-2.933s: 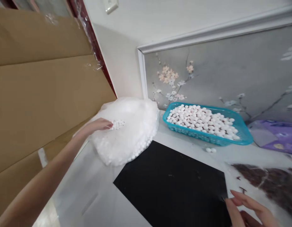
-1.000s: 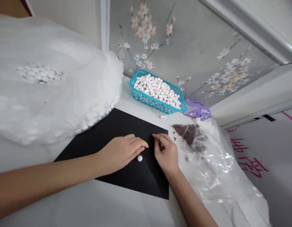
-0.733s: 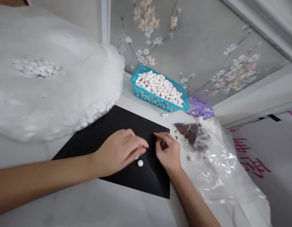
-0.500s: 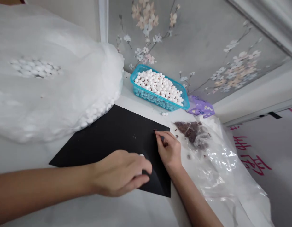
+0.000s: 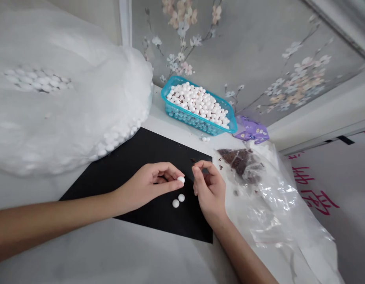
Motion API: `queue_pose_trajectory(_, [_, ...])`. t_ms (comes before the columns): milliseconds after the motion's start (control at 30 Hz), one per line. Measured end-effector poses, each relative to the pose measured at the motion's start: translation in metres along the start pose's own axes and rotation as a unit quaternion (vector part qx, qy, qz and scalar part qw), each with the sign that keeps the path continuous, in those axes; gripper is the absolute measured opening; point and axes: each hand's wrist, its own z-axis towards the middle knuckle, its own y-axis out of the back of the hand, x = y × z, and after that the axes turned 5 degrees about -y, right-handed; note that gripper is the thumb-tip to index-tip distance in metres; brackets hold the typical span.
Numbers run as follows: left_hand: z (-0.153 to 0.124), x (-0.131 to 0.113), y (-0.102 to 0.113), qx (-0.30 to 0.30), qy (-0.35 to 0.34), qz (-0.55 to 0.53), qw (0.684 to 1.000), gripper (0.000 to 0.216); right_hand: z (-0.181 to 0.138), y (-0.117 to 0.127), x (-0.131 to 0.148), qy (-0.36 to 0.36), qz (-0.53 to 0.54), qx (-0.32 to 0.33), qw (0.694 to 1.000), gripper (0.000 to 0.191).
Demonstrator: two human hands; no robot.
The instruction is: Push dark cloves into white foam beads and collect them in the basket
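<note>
My left hand [image 5: 154, 179] pinches a small white ball [image 5: 180, 179] between thumb and fingertips, above a black sheet [image 5: 147, 150]. Just below it, two more white balls [image 5: 178, 200] lie side by side on the sheet. My right hand [image 5: 210, 185] faces it from the sheet's right edge, thumb and index finger pressed together. At those fingertips shows a tiny dark brown piece [image 5: 193, 160], its exact shape too small to make out. A narrow gap separates the two hands.
A blue basket [image 5: 170, 106] full of white balls stands at the back, beside a purple packet [image 5: 252, 130]. A clear bag [image 5: 277, 197] with brown bits [image 5: 241, 161] lies at right. A big translucent sack [image 5: 82, 110] of white balls bulges at left.
My left hand has turned and lifted, bringing the pinched white ball into view near my right fingertips. Two balls on the sheet now show. My right hand has stayed nearly in place.
</note>
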Motion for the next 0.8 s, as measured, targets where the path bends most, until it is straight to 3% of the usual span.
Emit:
queue_pose_trajectory(167, [0.0033, 0.0031, 0.0026, 0.001, 0.034, -0.038, 0.999, 0.027, -0.0079, -0.0047, 0.0025, 0.022, -0.024, 0.038, 0.999, 0.011])
queue_pose_trajectory(333, [0.0047, 0.0040, 0.0044, -0.017, 0.053, -0.050, 0.997, 0.024, -0.0093, -0.0049, 0.0027, 0.087, -0.068, 0.026, 0.994, 0.007])
queue_pose_trajectory(800, [0.0042, 0.0050, 0.0054, -0.010, 0.061, -0.074, 0.995, 0.021, -0.0111, -0.0062, 0.0030, 0.134, -0.111, 0.031, 0.984, 0.008])
